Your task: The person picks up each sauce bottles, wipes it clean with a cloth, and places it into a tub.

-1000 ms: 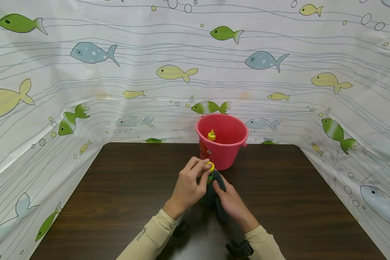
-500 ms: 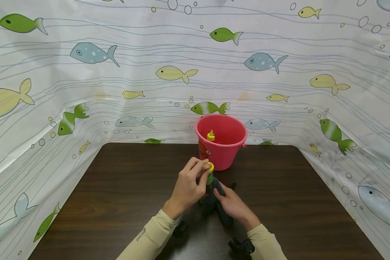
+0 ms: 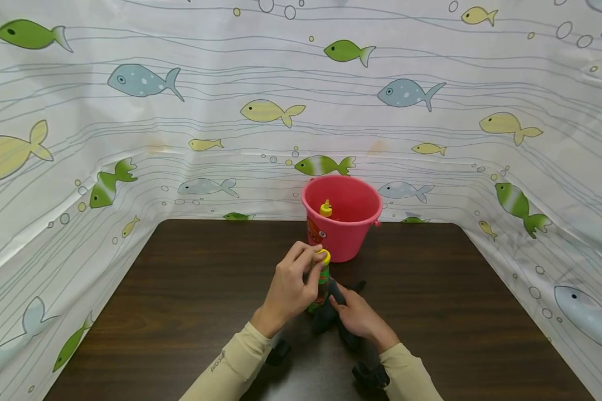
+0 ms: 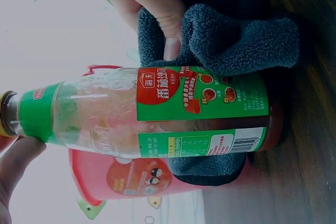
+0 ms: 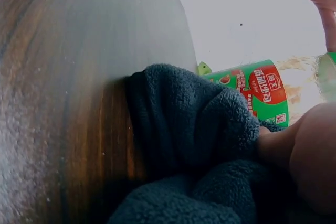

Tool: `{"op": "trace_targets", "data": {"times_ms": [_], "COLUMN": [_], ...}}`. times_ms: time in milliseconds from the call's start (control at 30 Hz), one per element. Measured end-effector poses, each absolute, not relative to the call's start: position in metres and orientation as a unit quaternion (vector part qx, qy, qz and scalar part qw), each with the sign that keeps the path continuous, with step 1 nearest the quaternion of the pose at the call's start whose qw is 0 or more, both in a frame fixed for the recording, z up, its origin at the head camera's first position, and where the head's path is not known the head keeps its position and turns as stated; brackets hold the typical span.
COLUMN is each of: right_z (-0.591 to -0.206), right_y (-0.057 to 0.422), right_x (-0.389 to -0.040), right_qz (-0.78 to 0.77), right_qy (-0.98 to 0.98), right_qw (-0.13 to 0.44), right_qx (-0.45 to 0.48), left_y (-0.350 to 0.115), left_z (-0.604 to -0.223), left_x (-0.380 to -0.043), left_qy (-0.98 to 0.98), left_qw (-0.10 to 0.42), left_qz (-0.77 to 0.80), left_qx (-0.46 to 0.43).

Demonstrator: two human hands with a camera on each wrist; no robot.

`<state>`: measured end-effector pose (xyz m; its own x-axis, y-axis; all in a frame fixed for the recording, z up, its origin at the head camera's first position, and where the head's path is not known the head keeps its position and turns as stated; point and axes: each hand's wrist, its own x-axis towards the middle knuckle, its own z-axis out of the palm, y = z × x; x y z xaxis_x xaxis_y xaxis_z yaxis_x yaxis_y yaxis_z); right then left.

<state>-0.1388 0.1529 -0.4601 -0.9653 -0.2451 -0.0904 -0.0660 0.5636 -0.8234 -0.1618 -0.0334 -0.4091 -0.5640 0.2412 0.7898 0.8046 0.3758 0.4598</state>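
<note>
A glass ketchup bottle point(image 4: 202, 95) with a green and red label stands upright on the table. My left hand point(image 3: 293, 278) pinches its yellow cap point(image 3: 326, 257) from above, thumb on the near side. Low on the bottle's right side, my right hand point(image 3: 358, 318) grips a dark grey fluffy cloth point(image 5: 184, 114), which lies against the label and wraps partly behind the glass. Folds of the cloth hang down to the tabletop. In the left wrist view, the right thumb point(image 4: 172, 45) presses into the cloth beside the bottle, and some red sauce shows at its base.
Just behind the bottle stands a pink bucket point(image 3: 338, 242), with a yellow nozzle top point(image 3: 326, 209) showing inside it. The dark wooden table point(image 3: 205, 267) ends at a white fish-print sheet point(image 3: 205, 111) on the back and sides.
My right hand has moved the cloth down the bottle, from near the neck to the lower label, uncovering more of the glass. My left hand stays on the cap.
</note>
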Motion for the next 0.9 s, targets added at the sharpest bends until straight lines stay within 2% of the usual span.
{"op": "trace_targets", "data": {"times_ms": [300, 500, 900], "right_z": [-0.460, -0.450, -0.412], "right_y": [0.153, 0.151, 0.142], "right_x": [-0.142, -0.138, -0.128], "right_qz": [-0.503, -0.584, -0.669], "right_qy": [0.855, 0.803, 0.740], "right_qw": [0.093, 0.096, 0.028], "right_qx": [-0.092, -0.071, -0.060], "left_y": [-0.033, -0.033, -0.034], "left_z": [-0.407, -0.407, -0.408], "left_x": [-0.162, -0.160, -0.162], "left_qy": [-0.774, -0.775, -0.774], "left_qw": [0.316, 0.310, 0.321], "left_qz": [-0.436, -0.439, -0.430], "left_qx": [-0.334, -0.332, -0.336]}}
